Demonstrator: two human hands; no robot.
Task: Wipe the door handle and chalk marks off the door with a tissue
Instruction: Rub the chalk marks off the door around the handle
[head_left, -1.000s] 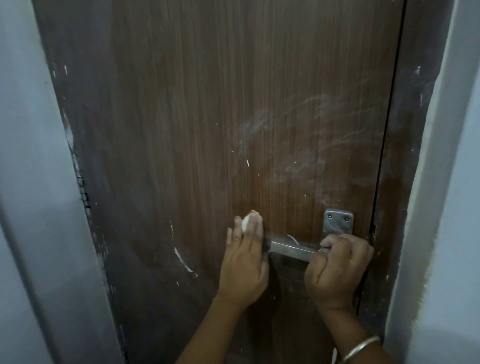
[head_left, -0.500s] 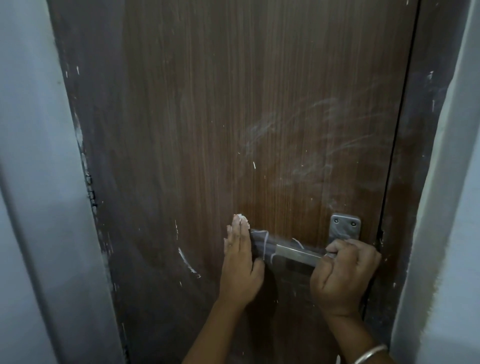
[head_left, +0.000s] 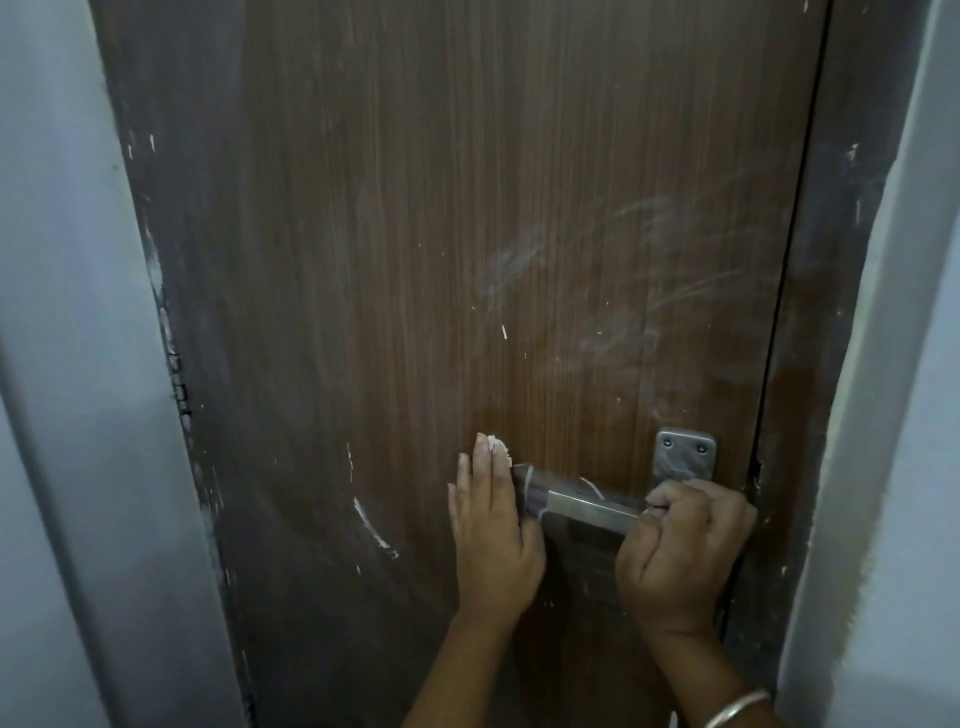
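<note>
- The tissue (head_left: 500, 448) is pressed flat under the left hand (head_left: 491, 525) at the handle (head_left: 587, 503) tip.
- The handle base is gripped by the closed right hand (head_left: 683, 545).
- Chalk marks (head_left: 613, 280) above and a streak (head_left: 371, 525) lower left are judged still unwiped.

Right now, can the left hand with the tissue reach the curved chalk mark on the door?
Probably yes: the left hand lies flat just right of the curved chalk mark, with nothing between.

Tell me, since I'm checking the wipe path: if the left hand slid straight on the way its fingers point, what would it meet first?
The left hand points up the door. Its way looks free: bare wood, then a small white fleck slightly to the right. The smeared chalk lies farther right, off that line.
</note>
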